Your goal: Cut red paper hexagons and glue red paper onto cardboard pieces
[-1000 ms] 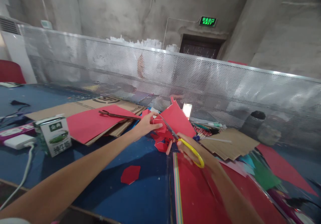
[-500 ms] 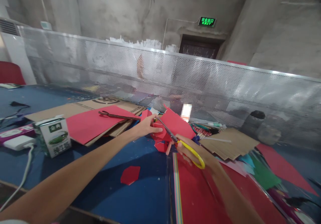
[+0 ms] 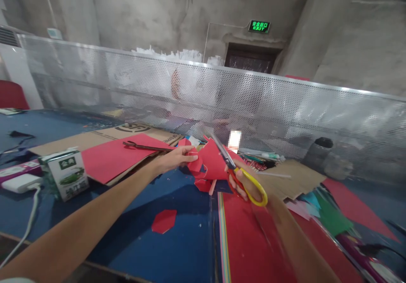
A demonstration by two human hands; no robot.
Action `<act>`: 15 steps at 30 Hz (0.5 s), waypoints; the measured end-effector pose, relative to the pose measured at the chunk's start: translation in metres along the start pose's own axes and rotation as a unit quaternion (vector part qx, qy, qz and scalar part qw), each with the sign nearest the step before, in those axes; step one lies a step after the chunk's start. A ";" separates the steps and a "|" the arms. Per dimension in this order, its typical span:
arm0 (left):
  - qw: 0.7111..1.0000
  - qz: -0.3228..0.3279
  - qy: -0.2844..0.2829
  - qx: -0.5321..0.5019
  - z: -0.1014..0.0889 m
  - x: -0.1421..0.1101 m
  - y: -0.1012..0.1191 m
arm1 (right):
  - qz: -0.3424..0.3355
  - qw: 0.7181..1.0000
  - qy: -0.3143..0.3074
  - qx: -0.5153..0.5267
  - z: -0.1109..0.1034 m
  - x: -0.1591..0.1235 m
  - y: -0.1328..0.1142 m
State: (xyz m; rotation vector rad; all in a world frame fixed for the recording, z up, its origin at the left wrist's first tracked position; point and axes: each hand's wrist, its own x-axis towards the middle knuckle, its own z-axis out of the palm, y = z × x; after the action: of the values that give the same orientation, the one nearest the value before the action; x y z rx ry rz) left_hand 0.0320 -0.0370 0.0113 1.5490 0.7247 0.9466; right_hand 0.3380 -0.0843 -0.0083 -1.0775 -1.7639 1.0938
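Observation:
My left hand (image 3: 178, 157) is closed, pinching a small red paper piece (image 3: 194, 163) between thumb and fingers. My right hand (image 3: 245, 180) grips scissors (image 3: 226, 156) with yellow and red handles. Their blades point up and to the left, blurred by motion. Behind the blades is a larger red paper sheet (image 3: 215, 161) with a notched left edge; whether my right fingers also touch it, I cannot tell. Red paper scraps (image 3: 203, 185) lie just below it. On the blue table nearer to me rests a red hexagon-like paper piece (image 3: 164, 221).
A stack of coloured paper (image 3: 260, 240) with red on top lies at the front right. To the left are a milk carton (image 3: 68, 175), a white charger (image 3: 22, 183) and red paper (image 3: 108, 158) on cardboard. A perforated metal divider (image 3: 142, 80) runs along the back.
The scissors have come away from the paper, swinging up and right with my right hand. My left hand has shifted slightly left with the small red piece.

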 end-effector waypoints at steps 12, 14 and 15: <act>0.986 -0.074 -0.004 -0.153 -0.006 0.003 -0.006 | 0.027 0.997 0.044 -0.056 -0.020 0.020 0.024; 0.989 -0.083 -0.018 -0.124 0.000 0.003 -0.010 | 0.037 0.997 0.035 -0.062 -0.018 0.020 0.026; 0.990 -0.084 -0.025 -0.109 0.003 0.003 -0.012 | 0.043 0.997 0.031 -0.062 -0.017 0.020 0.026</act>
State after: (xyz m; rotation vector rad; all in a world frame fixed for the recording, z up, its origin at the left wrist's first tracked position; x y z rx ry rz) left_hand 0.0370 -0.0341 0.0000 1.2953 0.6808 0.8289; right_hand 0.3528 -0.0541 -0.0230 -1.2593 -1.7701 1.0011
